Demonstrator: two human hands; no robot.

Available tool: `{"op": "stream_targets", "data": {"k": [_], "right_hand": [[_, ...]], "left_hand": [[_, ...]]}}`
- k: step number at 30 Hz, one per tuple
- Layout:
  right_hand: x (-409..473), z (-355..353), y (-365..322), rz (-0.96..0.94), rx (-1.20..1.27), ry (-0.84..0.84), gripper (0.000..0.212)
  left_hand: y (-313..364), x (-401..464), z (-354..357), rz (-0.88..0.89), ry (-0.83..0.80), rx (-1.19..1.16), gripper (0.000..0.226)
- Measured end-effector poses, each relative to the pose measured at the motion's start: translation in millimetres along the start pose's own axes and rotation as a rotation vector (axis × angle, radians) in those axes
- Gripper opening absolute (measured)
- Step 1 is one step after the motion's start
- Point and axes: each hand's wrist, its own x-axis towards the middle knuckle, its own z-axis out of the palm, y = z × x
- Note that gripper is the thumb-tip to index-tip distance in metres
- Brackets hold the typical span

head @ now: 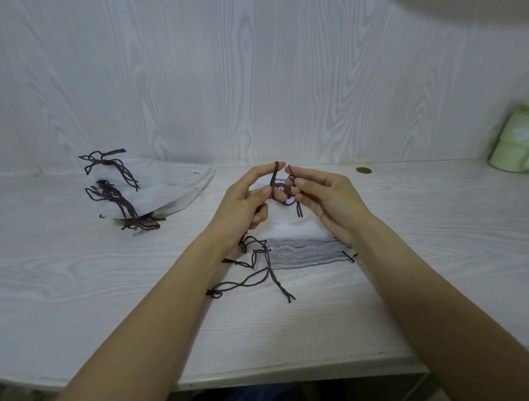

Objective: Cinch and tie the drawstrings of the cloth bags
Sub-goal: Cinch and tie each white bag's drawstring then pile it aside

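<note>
A stack of white cloth bags (304,250) lies in the middle of the table, dark brown drawstrings (261,269) trailing off its left side. Above the stack, my left hand (245,207) pinches one dark cord upright between thumb and forefinger. My right hand (326,198) pinches the other cord end, whose two tips hang down. Between my hands the top bag (282,189) shows a dark round logo; most of it is hidden by my fingers. A second pile of white bags (167,188) with bunched, knotted cords (113,187) lies at the back left.
A pale green bottle (516,143) stands at the far right against the white wood-grain wall. A small brass-coloured disc (363,170) sits on the white table (80,281) behind my right hand. The table's front edge runs just below my forearms.
</note>
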Motion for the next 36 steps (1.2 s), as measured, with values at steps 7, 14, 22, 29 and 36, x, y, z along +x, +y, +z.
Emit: {"op": "stream_targets", "data": {"k": [7, 14, 22, 29, 36], "right_hand": [[-1, 2, -2, -0.069, -0.137, 0.090, 0.006], [1, 2, 3, -0.096, -0.203, 0.098, 0.014], [0, 0, 1, -0.058, -0.144, 0.023, 0.011], [1, 3, 5, -0.065, -0.159, 0.058, 0.010], [1, 3, 5, -0.047, -0.172, 0.064, 0.011]], "left_hand": [[1, -3, 9, 0.102, -0.031, 0.260, 0.044], [-1, -4, 11, 0.139, -0.053, 0.323, 0.042], [1, -4, 14, 0.160, -0.021, 0.210, 0.036], [0, 1, 14, 0.161, 0.102, 0.267, 0.028], [0, -1, 17, 0.230, 0.208, 0.333, 0.012]]}}
